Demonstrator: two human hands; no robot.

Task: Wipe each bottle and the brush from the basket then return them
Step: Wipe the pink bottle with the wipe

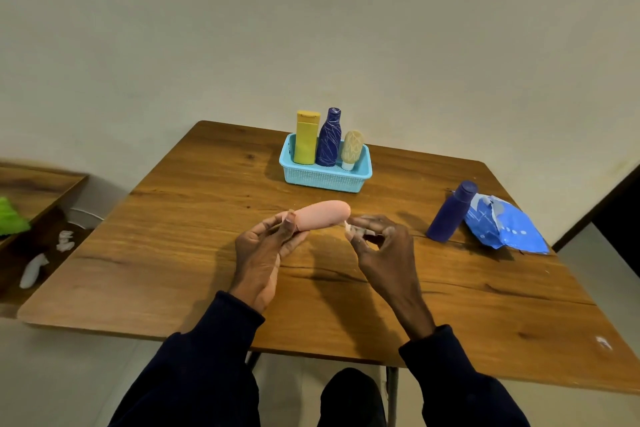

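Lying level in the left hand (266,250), pink bottle (323,216), rounded end rightward.

L hand (268,246) gripping; R hand (375,241) pinching.

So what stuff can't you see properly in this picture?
- Head view: the lower parts of the yellow plastic bottle, the dark blue scribbled bottle and the cream bottle are hidden by the light blue mesh basket wall.
- The small white wipe is mostly hidden by the right hand fingers.
- The pink rounded bottle near end is covered by the left hand.
- The print on the blue crumpled packet is too small to read.
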